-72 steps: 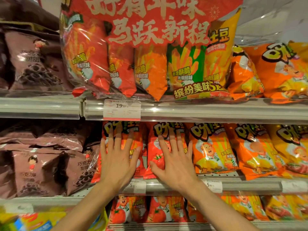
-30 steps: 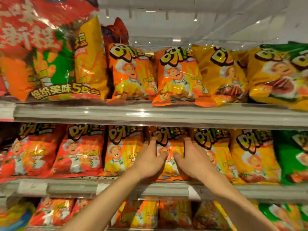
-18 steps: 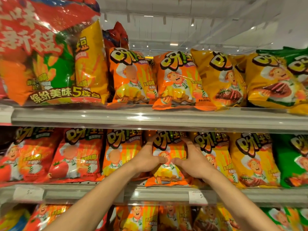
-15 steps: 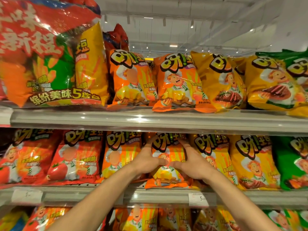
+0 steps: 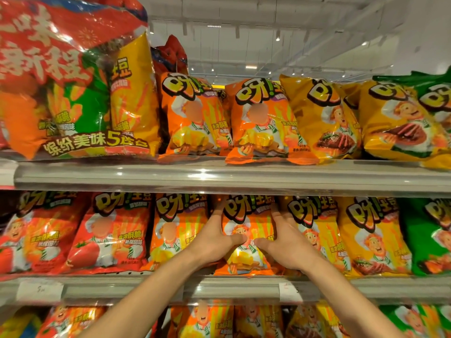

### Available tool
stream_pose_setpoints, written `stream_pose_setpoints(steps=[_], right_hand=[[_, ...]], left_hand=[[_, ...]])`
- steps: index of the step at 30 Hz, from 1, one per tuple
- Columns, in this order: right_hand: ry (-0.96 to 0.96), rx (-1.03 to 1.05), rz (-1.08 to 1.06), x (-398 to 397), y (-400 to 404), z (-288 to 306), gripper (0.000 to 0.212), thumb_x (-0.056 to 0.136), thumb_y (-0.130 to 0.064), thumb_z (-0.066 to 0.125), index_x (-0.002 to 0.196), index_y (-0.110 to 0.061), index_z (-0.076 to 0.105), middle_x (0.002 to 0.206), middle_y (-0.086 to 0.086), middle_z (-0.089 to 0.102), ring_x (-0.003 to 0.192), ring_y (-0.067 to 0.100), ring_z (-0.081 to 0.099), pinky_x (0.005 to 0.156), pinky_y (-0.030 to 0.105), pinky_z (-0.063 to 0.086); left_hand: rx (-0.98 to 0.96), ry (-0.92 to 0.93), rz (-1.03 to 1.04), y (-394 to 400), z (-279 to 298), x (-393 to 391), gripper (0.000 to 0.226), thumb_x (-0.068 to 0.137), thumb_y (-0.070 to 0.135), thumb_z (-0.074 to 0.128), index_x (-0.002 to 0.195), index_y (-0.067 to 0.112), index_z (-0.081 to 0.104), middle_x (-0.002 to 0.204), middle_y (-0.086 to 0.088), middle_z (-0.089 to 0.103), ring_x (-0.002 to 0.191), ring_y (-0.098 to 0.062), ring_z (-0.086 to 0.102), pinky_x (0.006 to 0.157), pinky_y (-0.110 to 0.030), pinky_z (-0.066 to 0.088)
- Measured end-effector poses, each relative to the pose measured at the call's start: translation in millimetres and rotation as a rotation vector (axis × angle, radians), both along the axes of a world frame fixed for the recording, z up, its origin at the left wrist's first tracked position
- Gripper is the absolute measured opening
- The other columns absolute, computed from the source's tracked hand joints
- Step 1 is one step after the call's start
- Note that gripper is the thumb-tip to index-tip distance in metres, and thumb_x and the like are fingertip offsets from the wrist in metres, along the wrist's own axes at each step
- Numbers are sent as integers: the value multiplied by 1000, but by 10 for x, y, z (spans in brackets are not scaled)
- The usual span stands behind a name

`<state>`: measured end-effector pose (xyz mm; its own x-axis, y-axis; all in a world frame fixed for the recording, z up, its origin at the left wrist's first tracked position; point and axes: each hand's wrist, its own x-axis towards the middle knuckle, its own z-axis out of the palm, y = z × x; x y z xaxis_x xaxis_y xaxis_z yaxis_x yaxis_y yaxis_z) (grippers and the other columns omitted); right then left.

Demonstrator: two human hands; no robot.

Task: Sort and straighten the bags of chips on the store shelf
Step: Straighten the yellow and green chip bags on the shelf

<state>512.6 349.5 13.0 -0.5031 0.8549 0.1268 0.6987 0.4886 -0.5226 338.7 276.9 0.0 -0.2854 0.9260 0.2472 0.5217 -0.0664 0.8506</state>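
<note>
An orange chip bag (image 5: 246, 223) with a cartoon chef stands upright on the middle shelf (image 5: 219, 287). My left hand (image 5: 214, 240) grips its left edge, fingers behind and thumb across the front. My right hand (image 5: 284, 242) grips its right edge the same way, and the two thumbs nearly meet on the bag's face. To the left stand another orange bag (image 5: 175, 230) and red tomato bags (image 5: 109, 230). To the right stand yellow bags (image 5: 366, 235) and a green bag (image 5: 427, 237).
The upper shelf (image 5: 219, 176) carries a big red multipack (image 5: 68, 89) at the left, orange bags (image 5: 258, 123), tilted yellow bags (image 5: 324, 118) and a green bag (image 5: 436, 91) at the far right. More bags fill the bottom shelf (image 5: 207, 320). Price tags (image 5: 40, 290) sit on the rail.
Both hands moved right along the middle shelf from the red bags to the orange bag. Their fingers went from pressing flat to gripping the bag's two edges. My view tilted upward slightly.
</note>
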Motion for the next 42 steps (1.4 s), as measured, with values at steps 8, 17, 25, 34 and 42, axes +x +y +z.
stream_pose_setpoints(steps=[8, 17, 25, 34, 42], right_hand=[[-128, 513, 53, -209, -253, -75, 68, 98, -63, 31, 151, -19, 30, 146, 14, 38, 136, 33, 31, 114, 45, 25], [-272, 570, 13, -657, -237, -403, 68, 98, -66, 24, 146, -22, 44, 145, 12, 51, 141, 37, 36, 110, 71, 18], [-273, 604, -76, -778, -259, -436, 64, 99, -62, 28, 147, -23, 43, 147, 13, 49, 141, 37, 36, 110, 71, 17], [-112, 555, 15, -668, -205, -397, 60, 102, -55, 16, 151, -24, 30, 158, 5, 31, 148, 27, 17, 117, 53, 3], [178, 610, -39, 22, -64, -198, 46, 98, -39, 43, 135, -12, 49, 127, 15, 50, 120, 32, 43, 98, 46, 43]], left_hand=[[201, 822, 454, -413, -121, -520, 47, 98, 46, 40, 130, 17, 59, 118, -12, 61, 113, -33, 55, 91, -43, 47], [56, 1042, 431, -301, -477, -809, 65, 100, 66, 21, 157, 35, 20, 163, -11, 23, 153, -31, 12, 118, -59, 11], [55, 1058, 426, -265, -480, -820, 67, 100, 65, 20, 158, 31, 19, 165, -14, 16, 154, -31, 1, 119, -60, 13], [97, 993, 419, -369, -447, -766, 65, 102, 62, 18, 157, 29, 25, 158, -13, 34, 149, -31, 22, 121, -55, 12], [381, 693, 329, -295, -304, -152, 48, 98, 44, 47, 137, 16, 52, 126, -6, 51, 119, -24, 46, 101, -36, 39]])
